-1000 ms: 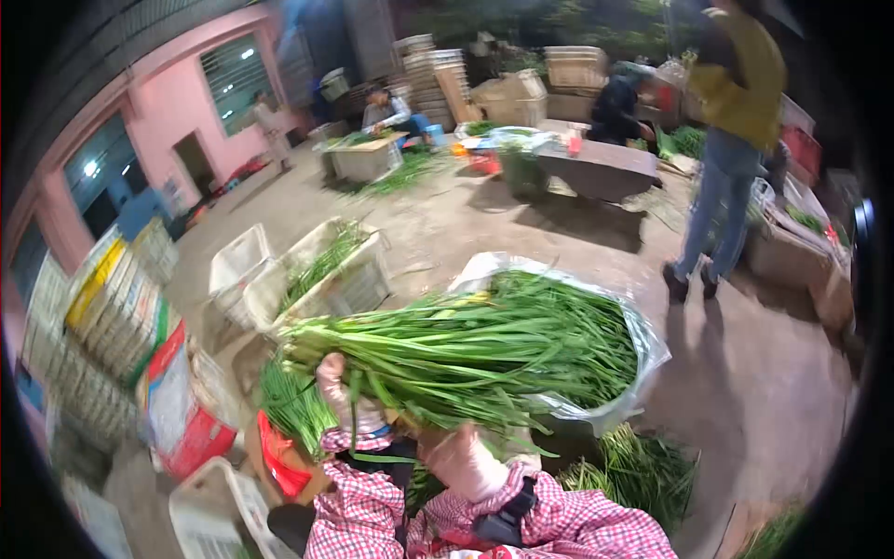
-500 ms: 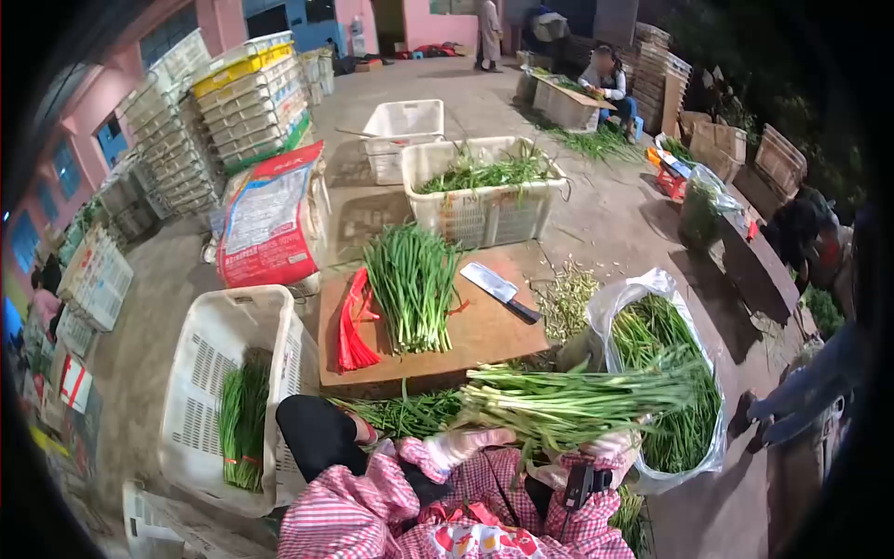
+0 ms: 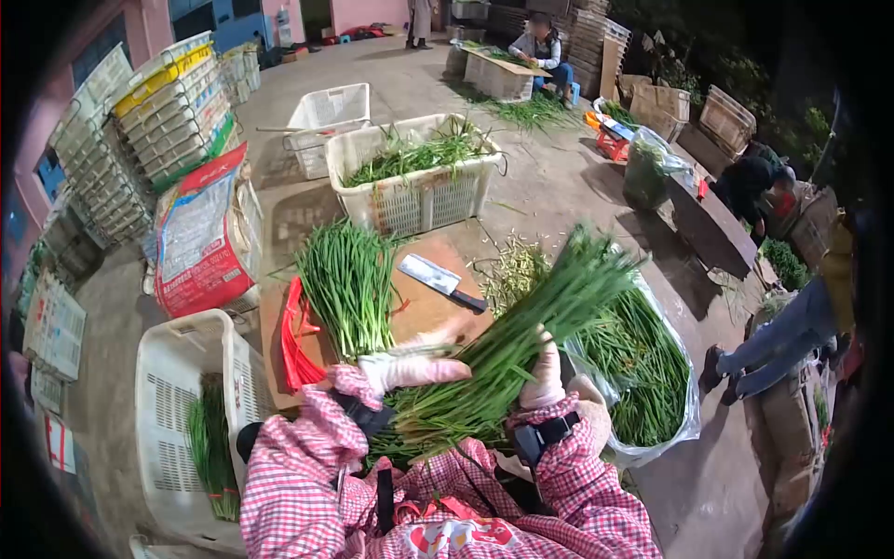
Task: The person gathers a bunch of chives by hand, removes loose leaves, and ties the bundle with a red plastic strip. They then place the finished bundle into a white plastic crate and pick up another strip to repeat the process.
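A large loose bunch of garlic chives (image 3: 540, 326) lies slantwise over my lap, leaf ends toward the upper right. My right hand (image 3: 545, 377), in a pale glove, grips it from the right side, thumb up. My left hand (image 3: 414, 370), also gloved and partly smeared by motion, reaches in from the left with fingers stretched toward the bunch. On the wooden board (image 3: 433, 326) just ahead lie a neat pile of chives (image 3: 349, 289), red ties (image 3: 296, 340) and a cleaver (image 3: 438, 279) with a black handle.
At right stands a plastic-lined container (image 3: 643, 373) full of chives. A white crate (image 3: 186, 326) with tied bunches is at left; another crate (image 3: 419, 200) holds loose greens ahead. A red-and-white sack (image 3: 209, 238) and stacked crates (image 3: 172, 112) stand further left. Other people work nearby.
My view has turned to the right. The bunch has swung from lying nearly level to slanting up rightward. My left hand has risen from my lap toward the board's near edge.
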`<state>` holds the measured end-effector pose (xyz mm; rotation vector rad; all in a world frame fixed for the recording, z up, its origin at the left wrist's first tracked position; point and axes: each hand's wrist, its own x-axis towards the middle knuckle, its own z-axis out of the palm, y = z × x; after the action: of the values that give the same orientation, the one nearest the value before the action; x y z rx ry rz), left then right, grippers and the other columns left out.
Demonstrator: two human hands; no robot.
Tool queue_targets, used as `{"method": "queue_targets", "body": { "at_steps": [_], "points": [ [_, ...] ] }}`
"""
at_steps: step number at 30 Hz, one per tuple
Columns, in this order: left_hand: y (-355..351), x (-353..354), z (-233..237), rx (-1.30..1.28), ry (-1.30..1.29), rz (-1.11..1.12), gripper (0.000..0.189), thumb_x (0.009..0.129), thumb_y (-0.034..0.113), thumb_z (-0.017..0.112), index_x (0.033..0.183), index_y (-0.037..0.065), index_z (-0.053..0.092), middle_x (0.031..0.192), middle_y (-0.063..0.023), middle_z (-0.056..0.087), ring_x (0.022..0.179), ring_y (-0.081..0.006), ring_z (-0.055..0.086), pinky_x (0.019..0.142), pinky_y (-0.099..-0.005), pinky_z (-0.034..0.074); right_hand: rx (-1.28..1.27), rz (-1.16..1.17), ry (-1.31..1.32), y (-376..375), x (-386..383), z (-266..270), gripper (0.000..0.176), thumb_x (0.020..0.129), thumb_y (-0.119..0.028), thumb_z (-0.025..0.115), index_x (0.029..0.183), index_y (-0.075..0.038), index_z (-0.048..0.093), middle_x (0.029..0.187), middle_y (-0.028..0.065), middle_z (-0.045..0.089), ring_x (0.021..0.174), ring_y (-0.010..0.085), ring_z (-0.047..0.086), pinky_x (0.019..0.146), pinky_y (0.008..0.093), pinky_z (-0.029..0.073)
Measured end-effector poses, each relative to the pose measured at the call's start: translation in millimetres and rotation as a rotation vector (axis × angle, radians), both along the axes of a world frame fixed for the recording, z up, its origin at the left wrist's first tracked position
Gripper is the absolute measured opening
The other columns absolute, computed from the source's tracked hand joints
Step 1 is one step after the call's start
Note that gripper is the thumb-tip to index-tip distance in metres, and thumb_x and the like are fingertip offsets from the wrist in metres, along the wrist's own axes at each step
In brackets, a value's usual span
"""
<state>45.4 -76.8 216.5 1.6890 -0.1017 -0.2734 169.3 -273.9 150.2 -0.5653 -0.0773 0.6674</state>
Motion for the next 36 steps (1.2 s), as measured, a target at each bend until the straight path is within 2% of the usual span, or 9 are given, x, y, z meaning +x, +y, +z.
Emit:
{"method": "queue_targets", "body": {
  "at_steps": [9, 13, 17, 23, 26, 28, 32, 34, 36],
  "points": [
    [18, 65, 14, 0.093, -0.439, 0.349, 0.108, 0.077, 0.02, 0.077, 0.149, 0.008, -0.002, 0.138, -0.0127, 0.043, 0.125, -0.0226, 0.042, 0.103, -0.0336, 0.034, -0.301, 0.091, -0.66, 86, 27, 89, 0.031, 0.084, -0.019, 0.063, 0.109, -0.001, 0.063, 0.101, 0.0055, 0.066, 0.089, 0.0151, 0.061, 0.082, 0.031, 0.05],
    [49, 67, 17, -0.121, -0.298, 0.515, 0.066, 0.077, 0.008, 0.075, 0.133, 0.004, 0.04, 0.126, -0.0084, 0.055, 0.113, -0.017, 0.054, 0.097, -0.031, 0.043, -0.233, 0.359, -0.714, 115, 52, 112, 0.039, 0.077, -0.013, 0.073, 0.112, 0.0, 0.06, 0.101, 0.0069, 0.065, 0.09, 0.0143, 0.061, 0.078, 0.0304, 0.051],
    [85, 76, -20, 0.356, -0.468, 0.378, 0.053, 0.083, 0.025, 0.07, 0.129, 0.011, 0.048, 0.124, -0.0037, 0.057, 0.108, -0.0161, 0.057, 0.097, -0.0299, 0.043, -0.18, 0.497, -0.856, 147, 88, 82, 0.057, 0.07, -0.015, 0.083, 0.119, -0.002, 0.055, 0.11, 0.0081, 0.064, 0.1, 0.0175, 0.059, 0.086, 0.0331, 0.05],
    [94, 86, -64, 0.258, -0.394, 0.646, 0.052, 0.088, 0.043, 0.059, 0.129, 0.011, 0.051, 0.128, -0.0125, 0.053, 0.118, -0.0236, 0.051, 0.103, -0.0376, 0.038, -0.096, 0.517, -0.818, 172, 101, 49, 0.102, 0.069, -0.016, 0.083, 0.146, -0.003, 0.018, 0.132, 0.0099, 0.05, 0.117, 0.0156, 0.046, 0.1, 0.0317, 0.039],
    [100, 90, -58, 0.397, -0.042, 0.617, 0.054, 0.085, 0.043, 0.061, 0.125, 0.008, 0.052, 0.126, -0.0168, 0.054, 0.117, -0.026, 0.051, 0.101, -0.0399, 0.04, -0.233, 0.408, -0.982, 186, 102, 33, 0.087, 0.07, -0.014, 0.081, 0.14, -0.002, 0.031, 0.13, 0.0109, 0.052, 0.116, 0.0163, 0.048, 0.099, 0.0325, 0.04],
    [91, 89, -56, 0.264, -0.2, 0.772, 0.048, 0.082, 0.036, 0.064, 0.118, 0.007, 0.056, 0.117, -0.0161, 0.06, 0.109, -0.0271, 0.057, 0.093, -0.0416, 0.045, -0.439, 0.305, -1.165, 179, 96, 66, 0.073, 0.072, -0.01, 0.077, 0.135, -0.001, 0.039, 0.125, 0.0116, 0.054, 0.112, 0.0169, 0.05, 0.096, 0.0327, 0.042],
    [111, 102, -122, 1.002, -0.506, 0.877, 0.033, 0.081, 0.023, 0.062, 0.11, 0.006, 0.062, 0.105, -0.0134, 0.066, 0.096, -0.0301, 0.063, 0.084, -0.0422, 0.05, -0.081, 0.291, -1.085, 175, 96, 61, 0.055, 0.082, -0.006, 0.069, 0.132, -0.004, 0.045, 0.123, 0.0096, 0.054, 0.114, 0.0181, 0.048, 0.097, 0.0332, 0.039],
    [111, 109, -121, 0.656, -0.28, 0.929, 0.033, 0.081, 0.021, 0.062, 0.109, 0.004, 0.061, 0.104, -0.0128, 0.066, 0.094, -0.0301, 0.064, 0.084, -0.0407, 0.05, -0.127, 0.304, -1.085, 172, 98, 54, 0.056, 0.082, -0.006, 0.068, 0.132, -0.004, 0.044, 0.124, 0.0083, 0.053, 0.114, 0.0167, 0.047, 0.097, 0.0322, 0.039],
    [104, 125, -118, 0.479, -0.465, 0.89, 0.035, 0.083, 0.022, 0.06, 0.113, 0.004, 0.059, 0.11, -0.0129, 0.064, 0.101, -0.0286, 0.061, 0.089, -0.0381, 0.048, -0.381, 0.419, -1.057, 176, 108, 38, 0.056, 0.082, -0.007, 0.066, 0.132, -0.004, 0.043, 0.123, 0.0072, 0.053, 0.113, 0.0154, 0.046, 0.097, 0.032, 0.039]
  ]
}}
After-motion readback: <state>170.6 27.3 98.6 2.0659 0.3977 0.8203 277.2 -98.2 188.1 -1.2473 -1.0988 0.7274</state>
